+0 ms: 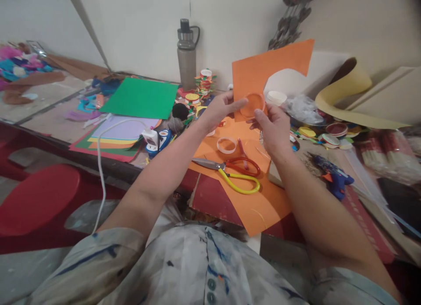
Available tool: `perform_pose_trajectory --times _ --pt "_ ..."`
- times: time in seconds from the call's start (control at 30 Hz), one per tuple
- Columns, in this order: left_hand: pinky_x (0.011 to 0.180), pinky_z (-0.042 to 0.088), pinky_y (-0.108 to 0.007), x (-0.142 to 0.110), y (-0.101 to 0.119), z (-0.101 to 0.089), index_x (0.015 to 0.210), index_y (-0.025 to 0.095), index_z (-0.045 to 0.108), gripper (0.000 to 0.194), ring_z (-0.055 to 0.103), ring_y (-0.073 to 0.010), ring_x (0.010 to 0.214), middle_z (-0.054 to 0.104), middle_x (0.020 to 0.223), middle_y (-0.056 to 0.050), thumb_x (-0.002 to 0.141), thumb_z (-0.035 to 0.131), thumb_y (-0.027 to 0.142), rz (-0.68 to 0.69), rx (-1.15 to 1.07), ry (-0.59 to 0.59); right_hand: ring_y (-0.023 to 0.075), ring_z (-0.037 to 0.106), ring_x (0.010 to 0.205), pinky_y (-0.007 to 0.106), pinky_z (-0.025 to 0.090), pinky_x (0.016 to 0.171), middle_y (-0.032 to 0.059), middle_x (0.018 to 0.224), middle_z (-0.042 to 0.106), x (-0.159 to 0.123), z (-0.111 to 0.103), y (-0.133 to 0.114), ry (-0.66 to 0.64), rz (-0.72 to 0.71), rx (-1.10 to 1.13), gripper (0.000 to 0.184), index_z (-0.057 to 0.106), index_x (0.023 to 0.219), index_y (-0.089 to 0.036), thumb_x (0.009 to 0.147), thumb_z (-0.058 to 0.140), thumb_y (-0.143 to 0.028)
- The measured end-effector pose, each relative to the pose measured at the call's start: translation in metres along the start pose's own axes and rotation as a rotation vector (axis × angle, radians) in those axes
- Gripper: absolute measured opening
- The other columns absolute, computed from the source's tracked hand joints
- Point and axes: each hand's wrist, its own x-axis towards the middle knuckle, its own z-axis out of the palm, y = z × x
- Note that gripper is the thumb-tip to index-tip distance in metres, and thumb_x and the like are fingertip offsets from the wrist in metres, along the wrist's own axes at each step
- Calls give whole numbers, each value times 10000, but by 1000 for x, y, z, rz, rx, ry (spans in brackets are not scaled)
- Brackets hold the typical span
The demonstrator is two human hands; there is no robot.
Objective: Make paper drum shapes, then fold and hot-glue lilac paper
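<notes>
My left hand [221,108] pinches the lower left of an orange paper sheet [251,75], which has a large curved cut-out on its right side. Against the sheet's lower part lies a see-through round ring or lid [252,105], with my left thumb on its edge. My right hand [274,126] grips the ring and paper from the lower right, its fingers partly hidden behind. Below both hands, scissors [215,164] with one red and one yellow handle rest on more orange paper [263,208]. A whitish ring [226,145] and a red pen [242,152] lie just beyond them.
Green sheet [141,97] and stacked coloured papers [115,138] are on the left, near a white cable [101,182] and plug. A grey bottle [187,55] stands against the wall. At right are a blue glue gun [337,178] and curled yellow paper [342,108]. Red stools [42,195] stand lower left.
</notes>
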Motion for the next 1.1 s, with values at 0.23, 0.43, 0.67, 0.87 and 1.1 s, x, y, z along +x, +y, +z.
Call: perform_pose_trajectory --times 0.23,0.43,0.67,0.87,1.1 --pt "693 553 -221 9 7 -9 946 197 773 155 734 -94 735 811 881 19 1057 825 292 -74 -246 200 230 809 921 326 645 669 69 1064 809 3 -4 5 9 -14 198 438 696 1151 -295 976 759 -691" --pt "841 632 -278 24 13 -39 1052 289 802 145 809 -192 1179 878 1008 28 1102 764 420 -72 -381 490 201 770 806 326 623 656 42 920 770 3 -17 -9 -80 -39 144 261 704 1007 -281 1002 772 -533" --pt "923 663 -321 31 3 -52 1272 358 820 285 739 -236 1414 892 1038 24 1099 728 565 -63 -387 563 210 719 736 344 570 701 39 842 780 -41 -42 -61 -488 -156 -332 147 792 1073 -238 1000 770 -364" --pt "742 638 -277 27 12 -44 1314 366 805 276 832 -227 1226 889 1079 7 1062 808 481 -25 -448 640 323 799 1063 419 627 922 179 1196 828 -98 -51 -84 -907 -231 -853 298 785 1315 -183 1025 744 -240" --pt "1024 647 -359 22 17 -46 1255 389 811 179 685 -240 1497 887 1016 28 1129 699 449 -42 -423 604 334 774 1130 434 613 932 201 1254 774 -118 -35 -68 -956 -254 -976 567 672 1515 -173 980 555 -25"
